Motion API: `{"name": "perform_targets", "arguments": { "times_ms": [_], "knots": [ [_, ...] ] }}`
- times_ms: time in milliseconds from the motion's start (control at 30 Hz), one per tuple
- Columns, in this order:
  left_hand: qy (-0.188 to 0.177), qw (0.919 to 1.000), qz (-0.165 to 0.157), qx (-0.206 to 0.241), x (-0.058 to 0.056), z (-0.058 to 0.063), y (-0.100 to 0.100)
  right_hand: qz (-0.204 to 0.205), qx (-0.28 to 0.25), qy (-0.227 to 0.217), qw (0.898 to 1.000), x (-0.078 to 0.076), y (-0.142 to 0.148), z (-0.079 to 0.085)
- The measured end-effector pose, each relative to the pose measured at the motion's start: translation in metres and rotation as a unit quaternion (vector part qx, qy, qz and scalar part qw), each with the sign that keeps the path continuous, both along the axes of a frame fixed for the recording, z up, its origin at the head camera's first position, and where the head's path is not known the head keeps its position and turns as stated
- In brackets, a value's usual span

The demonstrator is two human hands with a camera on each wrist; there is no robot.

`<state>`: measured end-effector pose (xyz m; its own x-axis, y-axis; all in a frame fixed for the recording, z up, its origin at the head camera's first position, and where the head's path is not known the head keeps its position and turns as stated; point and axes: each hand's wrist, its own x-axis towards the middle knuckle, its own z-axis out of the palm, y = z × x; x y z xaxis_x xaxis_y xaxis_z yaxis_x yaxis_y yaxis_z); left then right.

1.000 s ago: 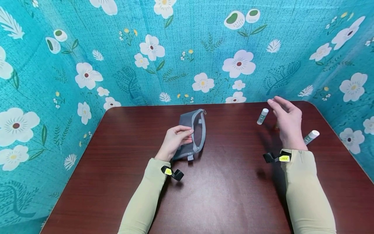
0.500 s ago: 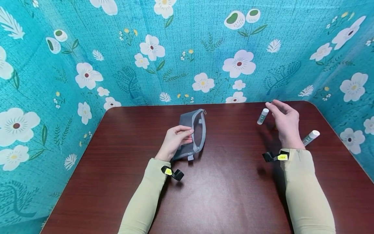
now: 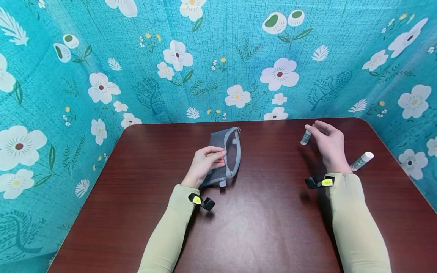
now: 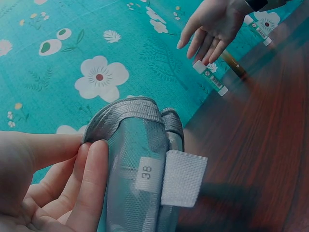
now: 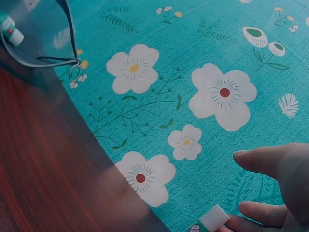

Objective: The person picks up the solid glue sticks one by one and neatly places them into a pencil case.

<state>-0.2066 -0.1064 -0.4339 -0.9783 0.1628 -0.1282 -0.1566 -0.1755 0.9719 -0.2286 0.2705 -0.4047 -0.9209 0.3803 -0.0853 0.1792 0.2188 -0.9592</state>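
Pinching grey pouch [image 3: 232, 154] with left hand [image 3: 205, 160]; screening brown rod [image 4: 234, 64] from head view with wide right hand [image 3: 329, 145], between ten-o'clock stick [image 3: 305, 138] and four-o'clock stick [image 3: 362, 162].

The head view is bright and crisp, with soft pale glare on the near middle of the table [image 3: 246, 227] and diffuse shadows along the inner sides of both sleeves [image 3: 356, 227]. The wrist views are dimmer; a dark shadow spreads right of the pouch [image 4: 133, 188], and milky haze veils the right wrist view's left side.
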Motion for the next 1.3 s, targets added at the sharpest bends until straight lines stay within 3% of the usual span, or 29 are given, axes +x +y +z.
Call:
{"name": "perform_targets", "arguments": {
  "times_ms": [467, 800, 1300],
  "knots": [
    [0.0, 1.0, -0.002, 0.003, 0.0, 0.001, 0.001, 0.008, 0.018, -0.021, 1.0, -0.007, -0.002, -0.015],
    [-0.005, 1.0, -0.001, -0.001, 0.0, 0.001, 0.0, 0.042, 0.041, -0.052, 0.997, -0.012, -0.001, -0.03],
    [-0.004, 1.0, 0.001, -0.001, 0.0, 0.0, 0.001, 0.037, 0.067, -0.048, 0.996, -0.012, -0.002, -0.038]
  ]
}}
